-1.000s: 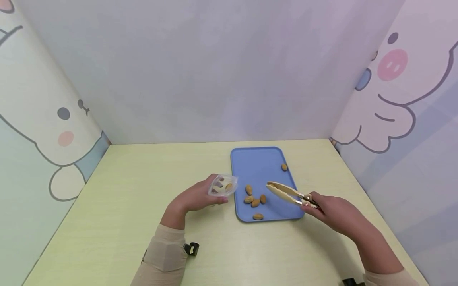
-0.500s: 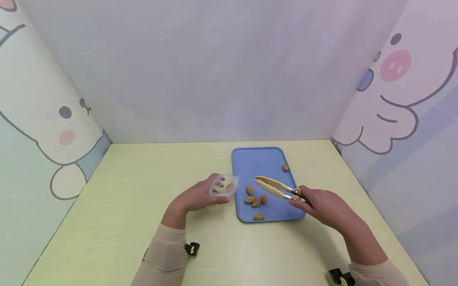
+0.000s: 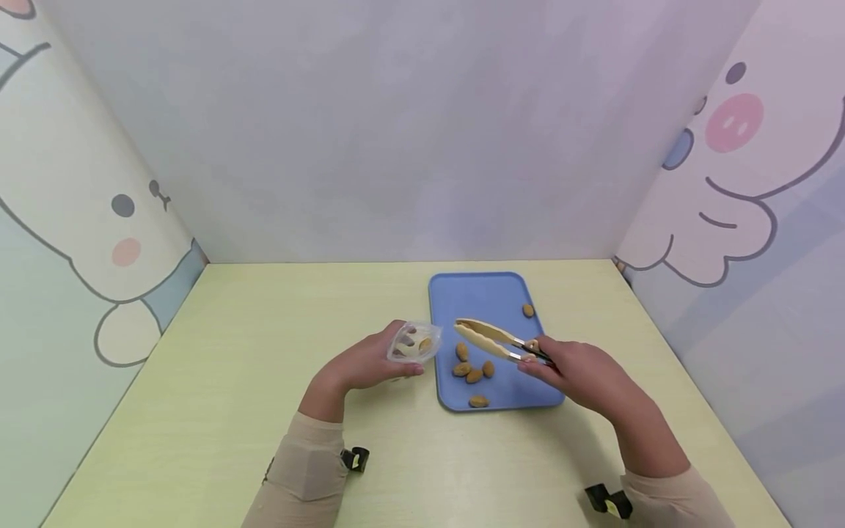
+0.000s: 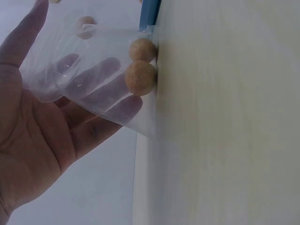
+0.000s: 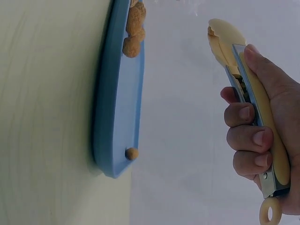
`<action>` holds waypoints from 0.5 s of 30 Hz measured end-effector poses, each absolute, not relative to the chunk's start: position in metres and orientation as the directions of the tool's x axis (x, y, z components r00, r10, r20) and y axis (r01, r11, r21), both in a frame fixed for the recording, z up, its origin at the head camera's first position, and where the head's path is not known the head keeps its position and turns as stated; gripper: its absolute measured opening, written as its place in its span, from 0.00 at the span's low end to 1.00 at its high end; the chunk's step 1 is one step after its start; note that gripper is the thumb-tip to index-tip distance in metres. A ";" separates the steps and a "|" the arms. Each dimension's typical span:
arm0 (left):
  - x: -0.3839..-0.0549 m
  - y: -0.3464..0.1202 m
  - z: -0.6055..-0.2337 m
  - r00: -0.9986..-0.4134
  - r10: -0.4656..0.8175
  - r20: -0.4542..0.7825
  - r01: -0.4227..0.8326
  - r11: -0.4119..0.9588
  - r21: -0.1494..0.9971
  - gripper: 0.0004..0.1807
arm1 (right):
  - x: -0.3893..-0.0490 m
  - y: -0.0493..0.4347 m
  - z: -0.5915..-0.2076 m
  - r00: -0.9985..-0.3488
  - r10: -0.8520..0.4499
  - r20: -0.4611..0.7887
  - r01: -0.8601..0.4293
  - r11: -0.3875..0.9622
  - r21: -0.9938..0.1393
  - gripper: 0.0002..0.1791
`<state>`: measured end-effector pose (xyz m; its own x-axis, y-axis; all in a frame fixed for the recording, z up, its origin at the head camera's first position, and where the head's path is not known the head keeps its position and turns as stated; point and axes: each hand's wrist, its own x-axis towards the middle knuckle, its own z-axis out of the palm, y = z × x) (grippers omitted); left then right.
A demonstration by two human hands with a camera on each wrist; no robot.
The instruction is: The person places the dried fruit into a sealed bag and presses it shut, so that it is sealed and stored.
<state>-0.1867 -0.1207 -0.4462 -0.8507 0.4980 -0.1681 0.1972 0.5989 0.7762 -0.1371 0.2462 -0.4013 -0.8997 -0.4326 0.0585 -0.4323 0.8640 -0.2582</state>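
A clear plastic bag [image 3: 429,334], its mouth spread, is held by my left hand [image 3: 359,361] just left of the blue tray [image 3: 475,293]. Two tan, rough-shelled nuts [image 4: 140,78] show low in the bag in the left wrist view. My right hand [image 3: 584,374] grips cream-tipped tongs [image 3: 485,339] above the tray, their tips pointing at the bag and apart from it. In the right wrist view the tong tips [image 5: 226,40] are close together; whether a nut sits between them I cannot tell. Several nuts [image 3: 461,369] lie on the tray's near left part.
A single nut [image 3: 528,310] lies by the tray's right rim. The pale yellow table [image 3: 284,308] reaches to a grey back wall [image 3: 396,147]. Cartoon-printed side walls [image 3: 719,191] stand at left and right.
My right hand has moved left with the tongs, bringing their tips nearer to the bag. The left hand and bag stay almost where they were, as do the nuts on the tray.
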 end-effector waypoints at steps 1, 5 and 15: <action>-0.187 -0.121 -0.446 -0.851 0.497 -0.169 0.197 0.601 0.774 0.41 | -0.138 0.245 -0.401 -0.899 -0.433 0.062 -0.433 0.862 -0.262 0.18; -0.187 -0.120 -0.446 -0.850 0.498 -0.171 0.198 0.604 0.772 0.41 | -0.141 0.238 -0.398 -0.894 -0.442 0.077 -0.445 0.852 -0.275 0.18; -0.186 -0.120 -0.445 -0.846 0.506 -0.169 0.200 0.595 0.778 0.41 | -0.149 0.222 -0.395 -0.885 -0.459 0.078 -0.458 0.828 -0.322 0.19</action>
<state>-0.1860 -0.1199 -0.4452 -0.8455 0.5064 -0.1694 0.2003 0.5949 0.7785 -0.1493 0.2216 -0.3951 -0.8849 -0.4592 0.0778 -0.4582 0.8283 -0.3225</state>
